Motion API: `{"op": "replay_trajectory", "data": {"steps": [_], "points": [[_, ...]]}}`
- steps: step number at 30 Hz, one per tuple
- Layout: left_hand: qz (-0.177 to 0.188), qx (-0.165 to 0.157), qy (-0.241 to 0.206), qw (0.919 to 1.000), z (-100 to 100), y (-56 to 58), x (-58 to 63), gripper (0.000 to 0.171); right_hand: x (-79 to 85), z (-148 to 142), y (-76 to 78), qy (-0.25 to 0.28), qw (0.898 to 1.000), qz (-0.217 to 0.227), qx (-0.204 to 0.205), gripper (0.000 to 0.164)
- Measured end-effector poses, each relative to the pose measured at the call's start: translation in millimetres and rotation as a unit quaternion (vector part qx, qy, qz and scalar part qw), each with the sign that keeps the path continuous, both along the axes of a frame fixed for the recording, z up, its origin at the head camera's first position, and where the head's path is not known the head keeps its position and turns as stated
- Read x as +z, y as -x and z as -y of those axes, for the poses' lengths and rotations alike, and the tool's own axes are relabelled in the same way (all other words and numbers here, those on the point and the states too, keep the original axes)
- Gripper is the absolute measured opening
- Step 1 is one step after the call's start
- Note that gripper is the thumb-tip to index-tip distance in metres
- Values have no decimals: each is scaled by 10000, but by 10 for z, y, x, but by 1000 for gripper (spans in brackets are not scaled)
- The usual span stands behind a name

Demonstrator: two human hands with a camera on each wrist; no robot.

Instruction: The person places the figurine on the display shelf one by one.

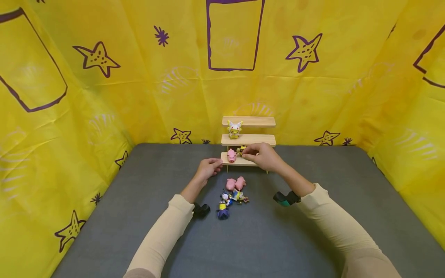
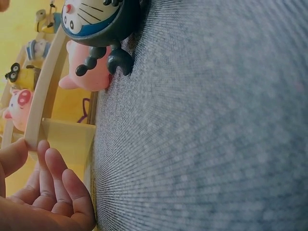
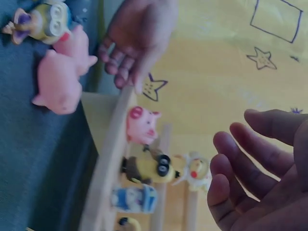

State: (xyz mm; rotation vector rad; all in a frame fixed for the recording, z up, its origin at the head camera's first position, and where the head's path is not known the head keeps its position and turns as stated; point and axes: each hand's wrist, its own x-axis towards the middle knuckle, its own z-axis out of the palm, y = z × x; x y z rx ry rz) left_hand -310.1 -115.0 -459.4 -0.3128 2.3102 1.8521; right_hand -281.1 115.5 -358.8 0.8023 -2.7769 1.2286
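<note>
My left hand [image 1: 207,170] pinches the left end of the lowest board of a three-tier wooden display rack [image 1: 248,121], thumb above and fingers beneath. On that board stand a pink pig [image 3: 141,126], a yellow minion figure [image 3: 154,168], a blue-and-white figure [image 3: 135,198] and another small yellow figure [image 3: 129,224]. My right hand [image 3: 260,178] is just in front of them, fingers loosely bent and thumb apart, with nothing between them. In the head view it hides the board's right part. A white-and-yellow horned figure [image 1: 234,130] stands on the middle board.
In front of the rack, two pink pigs [image 1: 231,184] lie on the grey cloth [image 1: 139,231]. Nearer are a blue-and-white cat figure [image 1: 226,197], a minion figure [image 1: 240,196] and another minion with a dark blue base [image 1: 223,212]. A yellow patterned curtain [image 1: 139,96] stands behind.
</note>
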Motion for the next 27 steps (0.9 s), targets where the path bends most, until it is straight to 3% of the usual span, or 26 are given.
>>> {"op": "replay_trajectory", "data": {"steps": [5,11,18,23,27], "points": [[39,28,11,10000,0,-12,-4,30,-186,9,-13,-217,9993,-77,310,15],[26,23,15,10000,-7,-24,-10,30,-413,41,-48,-435,9961,178,749,13],[27,7,-11,10000,-19,-16,-7,30,-534,27,-119,-1013,9811,559,1548,10],[-27,4,-21,10000,-17,-6,6,30,-614,-1,-203,-1623,9714,792,1540,10],[-30,5,-21,10000,-10,-4,11,30,-723,-4,-260,-1691,9722,891,1352,13]]}}
